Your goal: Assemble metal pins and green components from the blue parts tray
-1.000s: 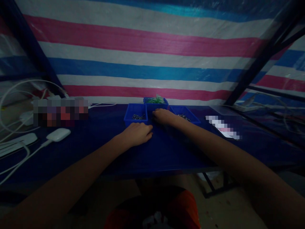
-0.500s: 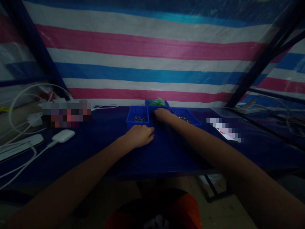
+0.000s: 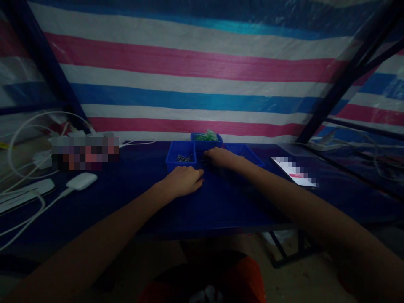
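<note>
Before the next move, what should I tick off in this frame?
1. Left tray sitting upright, with metal pieces in it: ok.
2. Back tray upright, green items in it: ok.
3. Right tray fully visible: not ok, the right hand and its forearm block part.
4. Right fingertips' grip: cannot tell, too dark.
5. Left hand outside the trays: ok, it's in front of the left one.

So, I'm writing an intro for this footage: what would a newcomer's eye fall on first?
Most likely the pink, white and blue striped sheet behind the dark blue table. Next, at the centre, the left hand just in front of the left blue bin, and the right hand in front of the rear bin. Then the bright, partly blurred flat object on the table's right.
</note>
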Demonstrator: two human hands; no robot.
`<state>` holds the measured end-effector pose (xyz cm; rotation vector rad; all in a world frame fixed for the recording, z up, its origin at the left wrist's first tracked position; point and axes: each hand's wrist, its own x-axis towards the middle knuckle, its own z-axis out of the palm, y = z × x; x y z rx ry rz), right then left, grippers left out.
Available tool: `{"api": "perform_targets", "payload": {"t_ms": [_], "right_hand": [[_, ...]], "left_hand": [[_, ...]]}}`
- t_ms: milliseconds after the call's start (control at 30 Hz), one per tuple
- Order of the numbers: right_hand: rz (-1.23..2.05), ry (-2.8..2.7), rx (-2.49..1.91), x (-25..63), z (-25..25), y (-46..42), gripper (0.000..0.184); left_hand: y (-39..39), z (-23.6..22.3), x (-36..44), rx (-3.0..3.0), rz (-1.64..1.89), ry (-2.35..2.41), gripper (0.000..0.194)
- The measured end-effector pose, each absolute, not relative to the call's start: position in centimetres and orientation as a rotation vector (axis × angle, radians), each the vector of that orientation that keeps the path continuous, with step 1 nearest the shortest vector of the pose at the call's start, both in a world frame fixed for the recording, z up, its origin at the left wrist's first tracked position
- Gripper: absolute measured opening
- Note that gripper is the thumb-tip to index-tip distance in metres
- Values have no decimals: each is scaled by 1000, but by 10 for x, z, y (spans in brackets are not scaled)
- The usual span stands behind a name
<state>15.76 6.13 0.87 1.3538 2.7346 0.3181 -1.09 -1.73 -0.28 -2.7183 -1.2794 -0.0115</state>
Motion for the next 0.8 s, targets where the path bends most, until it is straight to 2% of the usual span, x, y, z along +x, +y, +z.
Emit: {"api": "perform_targets", "payload": {"t_ms": [267, 633, 800], "right_hand": [[450, 2889, 1247, 166, -1, 22, 24], [418, 2989, 1317, 168, -16, 18, 30], [388, 2976, 1297, 170, -16, 19, 25]], "left_hand": [[-16, -2, -9, -2723, 15, -1315, 30], [-13, -3, -9, -2702, 55, -1308, 28], [-13, -1, -9, -2710, 59, -1312, 28]]}}
